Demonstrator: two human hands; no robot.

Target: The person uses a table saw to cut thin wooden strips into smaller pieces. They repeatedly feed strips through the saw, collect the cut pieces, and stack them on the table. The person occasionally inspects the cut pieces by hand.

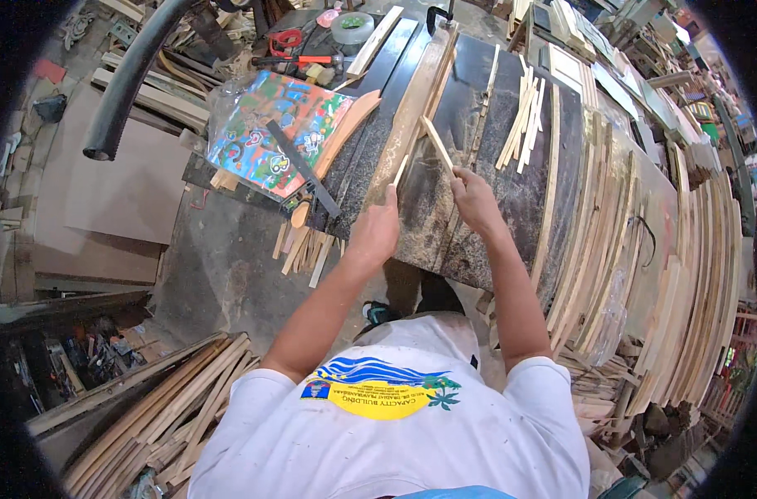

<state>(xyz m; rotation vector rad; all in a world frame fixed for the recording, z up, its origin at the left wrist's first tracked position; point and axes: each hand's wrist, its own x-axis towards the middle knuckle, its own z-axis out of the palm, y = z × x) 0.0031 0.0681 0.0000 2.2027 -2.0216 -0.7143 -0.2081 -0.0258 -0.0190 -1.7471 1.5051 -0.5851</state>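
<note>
My left hand (376, 228) is closed round the near end of a thin wooden strip (403, 170), which lies beside a long wooden board (399, 133) on the dark worktable (503, 224). In my right hand (477, 201) is a short wooden stick (436, 141). It slants up and left, its far tip close to the board's right edge. Sawdust covers the table around both hands. To the right of my right hand lies a loose bundle of thin wooden strips (524, 121). A black clamp (439, 18) sits at the board's far end.
Left of the board lie a colourful printed sheet (266, 137), a dark try square (304, 166) and a curved wooden piece (343, 133). An orange-handled hammer (308, 59) rests farther back. A black hose (133, 91) hangs at upper left. Long planks (678, 316) are stacked at right.
</note>
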